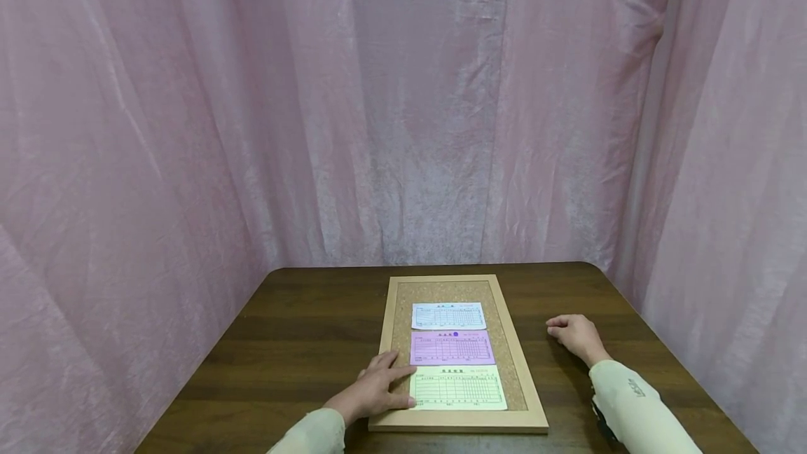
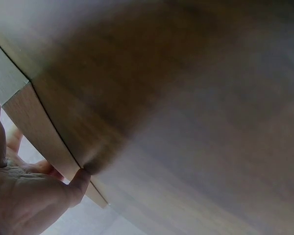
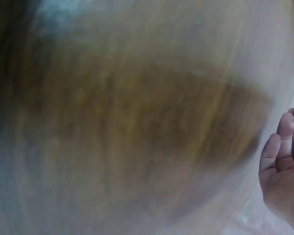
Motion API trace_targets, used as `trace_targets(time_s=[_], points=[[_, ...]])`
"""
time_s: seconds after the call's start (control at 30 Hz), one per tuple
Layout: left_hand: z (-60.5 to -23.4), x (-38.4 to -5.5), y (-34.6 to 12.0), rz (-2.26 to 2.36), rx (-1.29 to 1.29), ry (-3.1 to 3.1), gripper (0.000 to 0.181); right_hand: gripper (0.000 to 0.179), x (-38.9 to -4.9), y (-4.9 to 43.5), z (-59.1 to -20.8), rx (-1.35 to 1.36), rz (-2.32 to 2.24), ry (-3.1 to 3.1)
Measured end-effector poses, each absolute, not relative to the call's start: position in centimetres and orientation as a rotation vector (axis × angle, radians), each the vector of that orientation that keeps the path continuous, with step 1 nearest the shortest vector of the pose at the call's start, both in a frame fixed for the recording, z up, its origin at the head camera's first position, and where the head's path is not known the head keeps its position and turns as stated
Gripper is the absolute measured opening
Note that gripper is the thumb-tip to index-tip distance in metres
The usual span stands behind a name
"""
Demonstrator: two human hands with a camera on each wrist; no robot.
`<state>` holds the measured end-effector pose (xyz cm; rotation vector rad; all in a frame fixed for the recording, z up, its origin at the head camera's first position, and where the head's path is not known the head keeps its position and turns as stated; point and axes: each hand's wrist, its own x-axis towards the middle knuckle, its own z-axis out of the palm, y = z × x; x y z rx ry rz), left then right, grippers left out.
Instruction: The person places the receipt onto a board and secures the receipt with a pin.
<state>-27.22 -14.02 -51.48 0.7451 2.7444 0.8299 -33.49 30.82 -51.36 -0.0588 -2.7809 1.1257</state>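
Note:
A cork board [image 1: 403,300] with a pale wooden frame [image 1: 460,423] lies on the table. Three printed form slips are lined up on it: light blue [image 1: 449,317] at the far end, purple [image 1: 452,349] in the middle, light green [image 1: 458,389] nearest. A small dark-blue round spot marks the purple slip's top; its kind is unclear. My left hand [image 1: 370,391] rests with spread fingers over the left frame edge, fingertips at the green slip's left side. Right of the board, my right hand [image 1: 578,338] is at the table, fingers loosely bent, with nothing visible in it.
The dark brown wooden table [image 1: 296,342] extends to both sides of the board and has rounded far corners. Pink curtains [image 1: 429,125] hang behind it and along both sides. Both wrist views are largely blurred by the near tabletop.

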Motion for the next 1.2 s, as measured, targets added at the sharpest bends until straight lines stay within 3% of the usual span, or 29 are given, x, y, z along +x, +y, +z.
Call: trace_targets(time_s=[1.2], points=[[-51.44,-27.1,-13.97,0.841,0.761,2.746,0.063,0.016,-33.7,30.07,-51.85,-0.029,1.161,-2.686]])
